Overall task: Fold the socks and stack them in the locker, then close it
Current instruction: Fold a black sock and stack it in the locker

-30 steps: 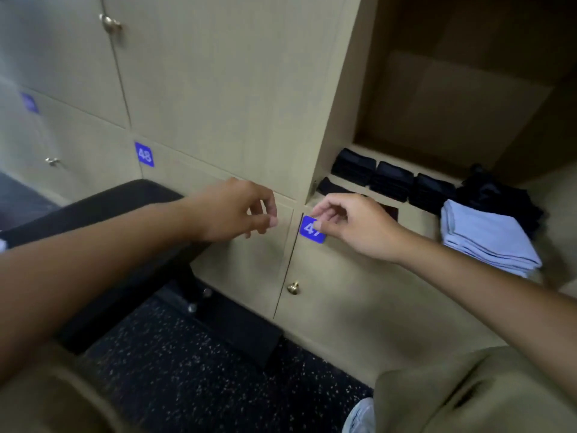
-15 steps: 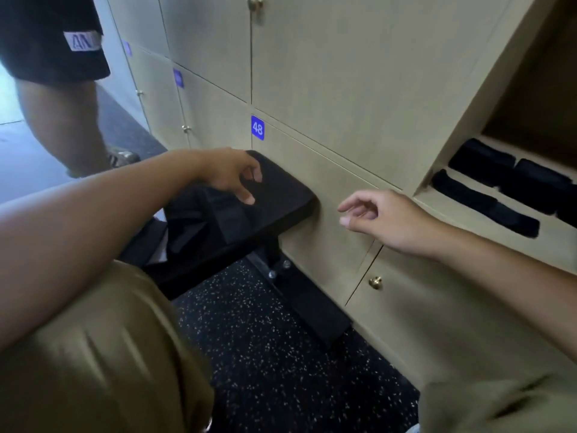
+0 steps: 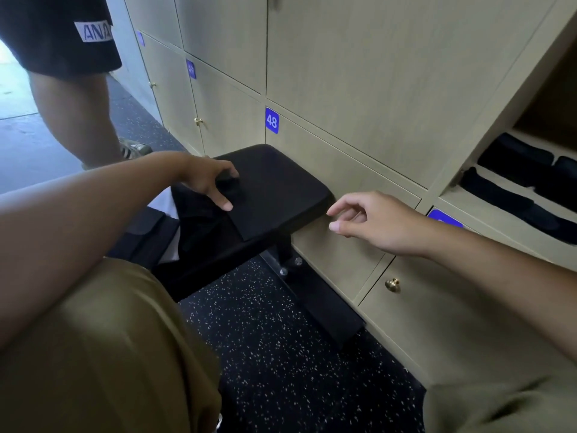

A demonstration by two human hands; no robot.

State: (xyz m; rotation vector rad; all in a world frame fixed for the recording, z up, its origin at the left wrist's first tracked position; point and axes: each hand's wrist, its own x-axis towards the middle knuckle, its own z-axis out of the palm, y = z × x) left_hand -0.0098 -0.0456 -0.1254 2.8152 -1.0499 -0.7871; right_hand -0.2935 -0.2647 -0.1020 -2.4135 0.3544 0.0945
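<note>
left hand (image 3: 207, 179) now down on black sock (image 3: 249, 210), fingers spread | right hand (image 3: 374, 221) lower, fingers loose, empty

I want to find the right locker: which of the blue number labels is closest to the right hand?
The partly hidden blue label just behind the right hand. Labels 48 and 49 sit farther left, beyond the black bench.

one view only, from the person's head, looking forward and steeply down, wide-angle so edges bend. it faces a wall of pale lockers (image 3: 359, 89) running obliquely from upper left to right, seen from close. both forearms reach in from the bottom corners, the left hand (image 3: 207, 179) and right hand (image 3: 374, 221) mid-frame over a black bench (image 3: 274, 185). the speckled floor (image 3: 281, 354) fills the lower centre.
</note>
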